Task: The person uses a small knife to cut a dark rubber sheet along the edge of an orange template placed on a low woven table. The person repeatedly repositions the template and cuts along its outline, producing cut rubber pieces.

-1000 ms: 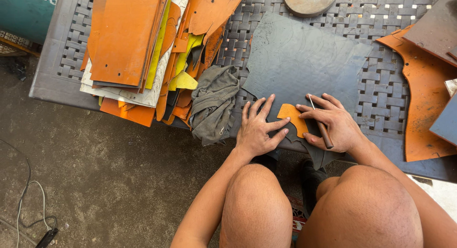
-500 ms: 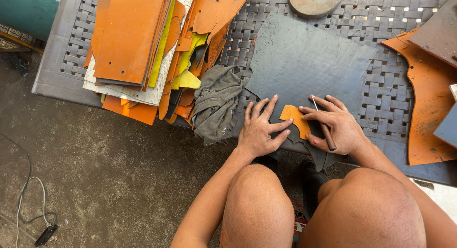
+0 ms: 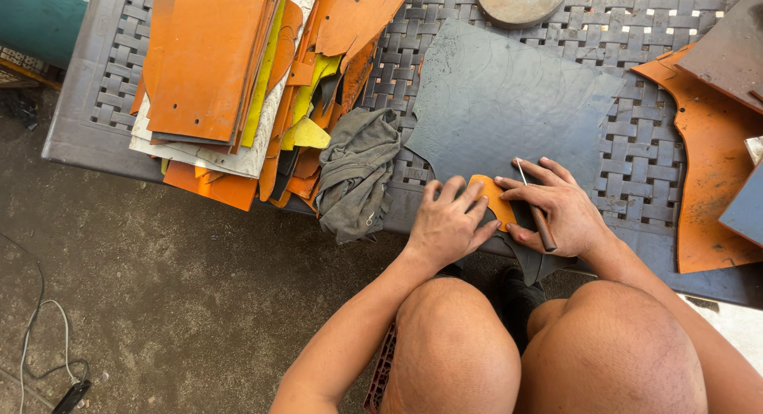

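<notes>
Left fingers: the left hand [image 3: 447, 223] lies flat, fingers spread and pressing down on the small orange template [image 3: 494, 201], gripping nothing.
Right fingers: the right hand [image 3: 556, 209] is closed around a thin scribing tool [image 3: 537, 210], thumb and forefinger pinching it, the point touching the template's right edge.
Template: a small rounded orange piece between both hands, lying on the dark grey sheet [image 3: 501, 96] near its lower edge.
Dark sheet: spread over the grey woven-pattern plastic table [image 3: 636, 144], faint curved lines marked on it.
Cloth: a crumpled grey rag [image 3: 356, 172] just left of the sheet, hanging over the table edge.
Stack: orange, yellow and white sheet offcuts [image 3: 214, 72] piled on the table's left part.
Right side: a large orange sheet [image 3: 707, 183], with darker panels over it at the frame edge.
Top: a round metal disc [image 3: 520, 1] at the table's far edge.
Below: bare knees, concrete floor [image 3: 159, 303], a cable [image 3: 40, 334] at the lower left.
</notes>
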